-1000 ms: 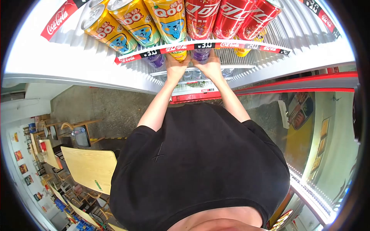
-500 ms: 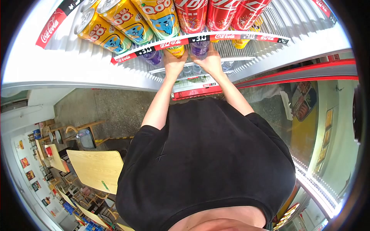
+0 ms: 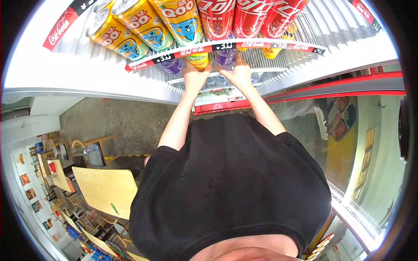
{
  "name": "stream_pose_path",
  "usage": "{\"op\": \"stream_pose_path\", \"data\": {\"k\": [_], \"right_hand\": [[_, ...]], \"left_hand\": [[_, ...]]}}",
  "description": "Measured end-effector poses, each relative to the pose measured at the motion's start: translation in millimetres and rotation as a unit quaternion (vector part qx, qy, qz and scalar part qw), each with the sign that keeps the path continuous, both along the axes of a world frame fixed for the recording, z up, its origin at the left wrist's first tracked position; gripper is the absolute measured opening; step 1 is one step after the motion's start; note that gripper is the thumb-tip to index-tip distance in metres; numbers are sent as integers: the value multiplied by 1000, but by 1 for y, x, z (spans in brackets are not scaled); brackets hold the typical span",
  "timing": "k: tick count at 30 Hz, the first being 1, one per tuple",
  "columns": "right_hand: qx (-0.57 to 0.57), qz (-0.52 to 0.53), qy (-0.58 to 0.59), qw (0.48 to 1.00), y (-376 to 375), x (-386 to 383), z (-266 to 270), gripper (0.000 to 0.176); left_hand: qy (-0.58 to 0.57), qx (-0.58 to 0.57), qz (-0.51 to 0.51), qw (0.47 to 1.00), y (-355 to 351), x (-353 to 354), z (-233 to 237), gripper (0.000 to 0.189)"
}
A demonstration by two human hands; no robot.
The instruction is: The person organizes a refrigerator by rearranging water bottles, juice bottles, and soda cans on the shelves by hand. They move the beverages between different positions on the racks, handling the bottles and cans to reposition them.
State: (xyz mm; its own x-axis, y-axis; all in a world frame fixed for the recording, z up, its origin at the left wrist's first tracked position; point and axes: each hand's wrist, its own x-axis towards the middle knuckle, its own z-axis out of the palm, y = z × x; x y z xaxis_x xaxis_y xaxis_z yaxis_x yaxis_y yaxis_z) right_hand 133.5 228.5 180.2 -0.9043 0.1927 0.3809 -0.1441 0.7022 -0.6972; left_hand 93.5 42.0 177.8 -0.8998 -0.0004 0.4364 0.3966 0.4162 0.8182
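Observation:
In the head view, my left hand (image 3: 196, 78) reaches into a drinks cooler, fingers and thumb closed around the lower end of a yellow drink container (image 3: 199, 61) with a green-and-white label. Beside it, my right hand (image 3: 240, 76) is curved round the base of a purple drink bottle (image 3: 225, 58), thumb on one side and fingers on the other. The shelf's price strip hides the upper part of both drinks, and some fingertips are hidden too. Another purple bottle (image 3: 171, 67) stands to the left of my left hand.
Above the strip (image 3: 204, 48) stand yellow Qoo cans (image 3: 184, 24) and red cola cans (image 3: 216, 19). Lower racks hold clear bottles (image 3: 221, 81). An open red-edged cooler door (image 3: 339, 82) is on the right. A wooden table (image 3: 104, 187) and several chairs stand at left.
The yellow container shows slightly more below the price strip. My right hand's thumb and fingers sit a little wider around the purple bottle. The view has shifted slightly.

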Motion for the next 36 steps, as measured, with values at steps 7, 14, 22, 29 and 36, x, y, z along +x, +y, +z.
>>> {"op": "stream_pose_path", "data": {"k": [7,14,22,29,36], "right_hand": [[-5,-5,-6,1000,-2,8,-9,75],[-94,18,42,995,21,18,-1,59],[-71,-117,119,983,42,-1,7,61],[16,-146,127,981,49,-41,1,65],[51,-101,52,992,66,-76,-27,49]], "left_hand": [[17,-24,18,999,2,3,-4,76],[12,-52,48,997,3,5,-5,71],[12,-36,53,998,7,9,2,65],[-4,-14,32,999,4,8,2,64],[-25,-15,54,998,6,10,2,62]]}}
